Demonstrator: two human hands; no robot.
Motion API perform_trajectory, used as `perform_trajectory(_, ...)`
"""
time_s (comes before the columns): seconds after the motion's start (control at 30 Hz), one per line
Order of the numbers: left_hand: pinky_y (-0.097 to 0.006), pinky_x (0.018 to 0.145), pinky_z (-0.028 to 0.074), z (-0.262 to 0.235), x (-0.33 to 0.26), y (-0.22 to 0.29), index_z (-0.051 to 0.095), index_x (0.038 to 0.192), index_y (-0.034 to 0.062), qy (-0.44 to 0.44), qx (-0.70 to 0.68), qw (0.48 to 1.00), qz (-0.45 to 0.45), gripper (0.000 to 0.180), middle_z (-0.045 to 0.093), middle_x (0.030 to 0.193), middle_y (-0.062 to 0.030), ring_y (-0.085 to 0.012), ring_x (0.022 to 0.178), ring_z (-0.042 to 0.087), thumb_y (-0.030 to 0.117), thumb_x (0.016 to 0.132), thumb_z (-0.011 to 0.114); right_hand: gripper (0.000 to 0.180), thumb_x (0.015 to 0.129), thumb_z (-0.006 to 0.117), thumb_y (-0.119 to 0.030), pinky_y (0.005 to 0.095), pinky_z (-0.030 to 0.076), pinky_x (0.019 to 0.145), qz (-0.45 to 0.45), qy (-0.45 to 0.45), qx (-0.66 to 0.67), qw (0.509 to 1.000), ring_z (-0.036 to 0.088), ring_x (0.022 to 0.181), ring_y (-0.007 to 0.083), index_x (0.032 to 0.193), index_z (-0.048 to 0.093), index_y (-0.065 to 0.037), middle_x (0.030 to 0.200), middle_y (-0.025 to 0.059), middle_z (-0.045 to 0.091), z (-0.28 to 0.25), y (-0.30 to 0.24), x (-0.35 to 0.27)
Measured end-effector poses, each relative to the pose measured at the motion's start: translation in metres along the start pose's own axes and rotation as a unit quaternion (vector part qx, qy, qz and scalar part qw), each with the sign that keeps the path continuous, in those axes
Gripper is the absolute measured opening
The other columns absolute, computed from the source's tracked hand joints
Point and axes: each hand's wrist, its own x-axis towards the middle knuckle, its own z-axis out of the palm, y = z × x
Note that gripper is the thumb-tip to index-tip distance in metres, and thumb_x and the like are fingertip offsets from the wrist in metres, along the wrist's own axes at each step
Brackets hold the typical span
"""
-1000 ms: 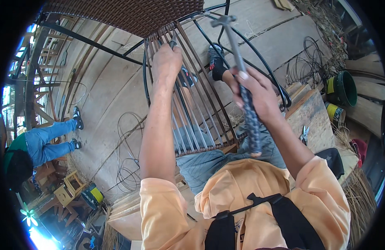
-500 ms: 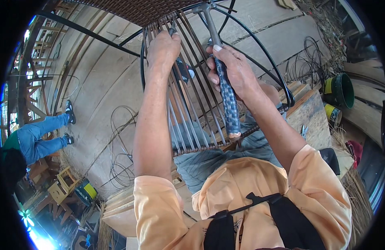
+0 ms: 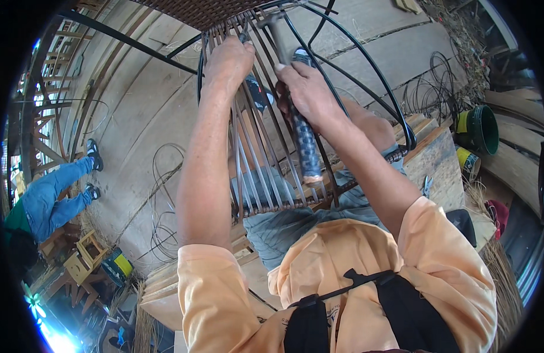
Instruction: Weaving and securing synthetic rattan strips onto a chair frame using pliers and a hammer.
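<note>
My right hand (image 3: 309, 91) is closed round the neck of a hammer (image 3: 308, 154), whose grip is wrapped in a blue and black weave. The metal hammer head is blurred and sits just right of my left hand (image 3: 228, 66). That hand is closed on a short dark metal tool (image 3: 243, 36); most of it is hidden in the fist, so its kind cannot be told. Beneath both hands run long brown strands (image 3: 261, 159), strung across a black metal frame (image 3: 382, 79). They meet a tightly woven brown panel (image 3: 198, 13) at the top.
The frame rests over my lap by a wooden bench (image 3: 442, 170) with pliers (image 3: 427, 186) on it. Buckets (image 3: 481, 129) stand at the right, near coiled dark strands (image 3: 439, 88). At the left, another person's jeans (image 3: 54, 185) show beside a small wooden stool (image 3: 86, 256).
The hammer has swung left and slightly down, its head now closer to my left hand. My left hand stays on the dark metal tool, shifted only slightly.
</note>
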Motion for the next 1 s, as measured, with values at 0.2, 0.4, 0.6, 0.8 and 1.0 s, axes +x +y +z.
perform_trajectory(0.2,-0.047,0.089,0.042,-0.003,-0.003,0.004,0.054,0.109,-0.0023,0.006,0.023,1.0,0.0,0.04,0.06,0.105,-0.0263,-0.0394,0.103,0.056,0.031,0.089,0.043,0.028,0.089,0.051,-0.023,0.0259,0.041,0.043,-0.02,0.062,0.05,0.997,0.051,0.047,0.0123,0.077,0.05,0.002,0.06,0.0051,0.051,-0.001,-0.003,-0.004)
perform_trajectory(0.4,-0.047,0.089,0.043,-0.001,-0.003,0.008,0.055,0.107,-0.0017,0.016,0.044,0.999,0.001,0.04,0.06,0.103,-0.0261,-0.0391,0.102,0.057,0.031,0.089,0.043,0.029,0.088,0.051,-0.023,0.0292,0.041,0.044,-0.079,0.081,0.008,0.994,0.051,0.047,0.0146,0.077,0.051,0.003,0.06,0.0059,0.052,0.011,0.016,0.008)
perform_trajectory(0.6,-0.046,0.089,0.042,-0.005,-0.003,0.012,0.054,0.107,-0.0033,0.007,0.043,0.999,-0.014,0.04,0.059,0.104,-0.0279,-0.0401,0.102,0.056,0.03,0.089,0.043,0.028,0.089,0.05,-0.024,0.029,0.041,0.043,-0.006,0.018,0.054,0.998,0.051,0.046,0.0148,0.079,0.051,0.003,0.061,0.0057,0.051,0.003,0.002,0.001)
perform_trajectory(0.8,-0.045,0.09,0.042,-0.009,0.028,0.001,0.058,0.104,-0.0054,-0.068,-0.01,0.997,-0.04,0.043,0.059,0.104,-0.0292,-0.0401,0.102,0.056,0.031,0.087,0.044,0.027,0.09,0.05,-0.029,0.024,0.038,0.039,0.012,0.016,0.076,0.997,0.048,0.045,0.0106,0.081,0.048,-0.003,0.064,0.0025,0.048,0.003,0.004,0.008)
perform_trajectory(1.0,-0.045,0.09,0.043,-0.006,0.027,0.006,0.06,0.102,-0.0054,-0.04,0.003,0.999,-0.028,0.043,0.059,0.103,-0.0293,-0.0398,0.102,0.056,0.031,0.086,0.044,0.028,0.091,0.047,-0.025,0.0263,0.039,0.041,-0.029,0.075,0.157,0.984,0.049,0.045,0.0121,0.078,0.046,-0.001,0.059,0.0034,0.048,0.018,0.008,0.013)
